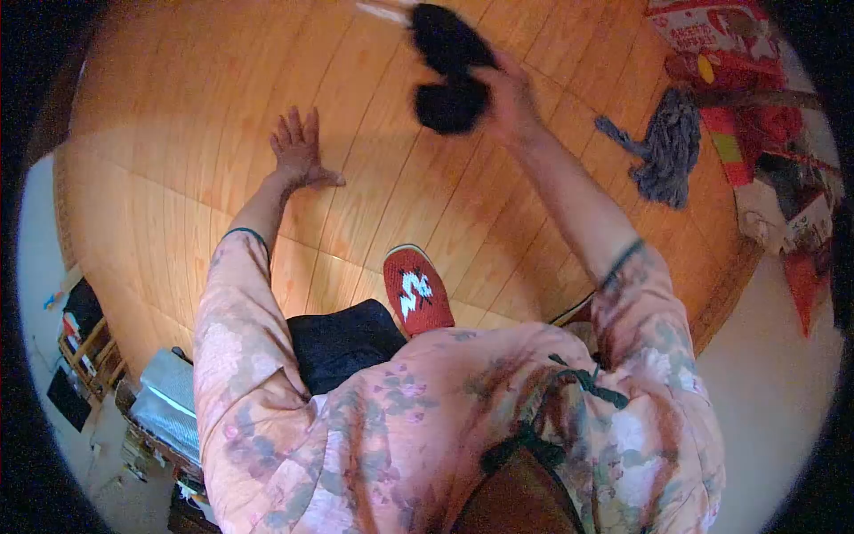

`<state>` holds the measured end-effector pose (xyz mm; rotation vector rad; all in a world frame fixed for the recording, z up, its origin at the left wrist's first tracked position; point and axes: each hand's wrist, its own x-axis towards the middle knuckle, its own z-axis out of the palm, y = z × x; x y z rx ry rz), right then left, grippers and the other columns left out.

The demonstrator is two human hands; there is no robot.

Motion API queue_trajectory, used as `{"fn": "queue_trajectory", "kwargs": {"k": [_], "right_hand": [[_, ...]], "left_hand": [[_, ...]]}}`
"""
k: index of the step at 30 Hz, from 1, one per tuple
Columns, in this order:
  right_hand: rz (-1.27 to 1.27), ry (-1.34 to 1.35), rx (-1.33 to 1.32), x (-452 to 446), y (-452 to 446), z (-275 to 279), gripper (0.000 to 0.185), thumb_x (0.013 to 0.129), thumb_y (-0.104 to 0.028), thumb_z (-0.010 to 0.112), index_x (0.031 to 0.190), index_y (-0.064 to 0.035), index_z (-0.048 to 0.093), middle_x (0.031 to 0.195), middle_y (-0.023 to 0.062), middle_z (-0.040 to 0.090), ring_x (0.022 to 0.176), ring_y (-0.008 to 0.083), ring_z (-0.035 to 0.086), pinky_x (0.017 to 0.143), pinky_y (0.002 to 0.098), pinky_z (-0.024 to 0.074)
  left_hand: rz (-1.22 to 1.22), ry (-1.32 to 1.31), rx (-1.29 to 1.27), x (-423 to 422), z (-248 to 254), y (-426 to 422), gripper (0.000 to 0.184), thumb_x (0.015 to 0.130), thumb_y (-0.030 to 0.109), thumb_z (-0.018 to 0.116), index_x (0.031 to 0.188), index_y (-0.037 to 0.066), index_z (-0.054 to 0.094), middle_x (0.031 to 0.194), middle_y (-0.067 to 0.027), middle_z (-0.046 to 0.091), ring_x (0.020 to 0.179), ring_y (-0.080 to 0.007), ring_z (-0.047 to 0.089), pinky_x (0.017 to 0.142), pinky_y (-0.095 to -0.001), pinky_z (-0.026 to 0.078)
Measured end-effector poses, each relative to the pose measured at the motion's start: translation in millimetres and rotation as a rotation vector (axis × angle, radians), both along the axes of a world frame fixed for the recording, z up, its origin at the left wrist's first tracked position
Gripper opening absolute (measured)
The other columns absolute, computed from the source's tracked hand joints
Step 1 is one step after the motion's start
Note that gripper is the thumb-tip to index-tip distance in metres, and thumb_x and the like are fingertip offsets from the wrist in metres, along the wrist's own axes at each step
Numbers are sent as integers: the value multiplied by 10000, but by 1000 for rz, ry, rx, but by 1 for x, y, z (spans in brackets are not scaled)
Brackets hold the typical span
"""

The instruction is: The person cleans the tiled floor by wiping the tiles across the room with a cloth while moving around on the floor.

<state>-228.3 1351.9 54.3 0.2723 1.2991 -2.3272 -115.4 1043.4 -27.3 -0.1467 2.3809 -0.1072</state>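
My left hand [298, 153] presses on the wood-patterned mat [374, 98] with its fingers spread, holding nothing. Farther forward and to the right, my right hand [509, 100] grips a black fuzzy thing [449, 49]. Motion blurs this thing, so its exact kind is unclear; it looks soft and has two dark lobes. A whitish streak [384, 11] shows beyond its far end at the top edge. Below my hands, a red knitted slipper [416, 289] with a white and black pattern is on my foot.
A grey rag-like bundle [667, 147] lies on the mat to the right. Red printed packaging [712, 36] and other clutter crowd the right edge. At lower left stand a basket with a light blue cloth [169, 400] and a small wooden rack [93, 351].
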Motion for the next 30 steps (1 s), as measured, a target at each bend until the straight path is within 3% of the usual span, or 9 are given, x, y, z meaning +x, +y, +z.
{"fn": "queue_trajectory", "kwargs": {"k": [2,7,12,15,18,21,23,25,30], "right_hand": [[14,85,388,20,57,15,535,842,18,534,1370,14,441,1269,105,567,1138,216,558,1003,324,432],[229,459,1576,142,220,-91,640,839,-20,538,1444,-54,331,1418,226,409,1303,399,387,1114,473,274],[423,432,2088,210,251,-135,806,806,-64,629,1493,-65,208,1421,307,318,1325,453,309,1116,469,253],[403,428,2013,199,206,-120,648,878,-133,548,1452,-11,274,1346,329,409,1245,488,392,1096,523,258],[306,237,1784,187,162,-127,539,955,-287,506,1352,61,398,1330,300,454,1254,444,398,1087,479,271],[-285,75,1503,160,63,-113,380,939,-289,543,1032,79,552,956,286,555,918,427,521,814,502,386],[-166,119,1561,146,10,-102,472,964,-386,491,875,73,551,882,269,561,866,420,524,796,483,377],[6,77,1455,126,-51,-74,476,966,-399,484,882,66,542,891,279,555,870,427,522,795,497,374],[453,546,1245,105,-154,-105,500,803,-109,573,1291,-18,510,1306,251,487,1238,370,442,1061,424,340]], "left_hand": [[-1,11,3,0,2,0,1535,448,690,817,1508,139,-147,1543,-265,-168,1402,-500,-164,1091,-668,25],[-16,102,54,6,-5,-8,1462,500,695,796,1519,154,-104,1559,-250,-115,1414,-492,-125,1090,-671,38],[-74,370,83,10,-41,-57,1379,546,697,777,1530,178,-38,1577,-219,-51,1438,-452,-62,1084,-682,67],[334,330,18,-10,-24,-72,1414,534,683,794,1525,170,-75,1580,-196,-91,1444,-423,-93,1085,-682,58],[384,129,-47,-14,-17,-62,1476,511,659,822,1510,156,-140,1572,-191,-151,1432,-427,-152,1081,-687,38],[391,52,-33,-19,-12,-62,1525,494,621,850,1489,144,-203,1556,-200,-201,1415,-436,-202,1077,-692,22],[383,50,-12,-19,-7,-64,1531,492,611,856,1486,142,-210,1553,-214,-198,1410,-446,-206,1072,-699,23],[379,55,17,-15,-6,-63,1533,491,607,859,1486,140,-210,1552,-224,-189,1409,-451,-202,1070,-702,26],[410,10,31,-23,12,-60,1523,487,613,857,1498,132,-175,1561,-226,-152,1422,-445,-166,1071,-700,39]]}}
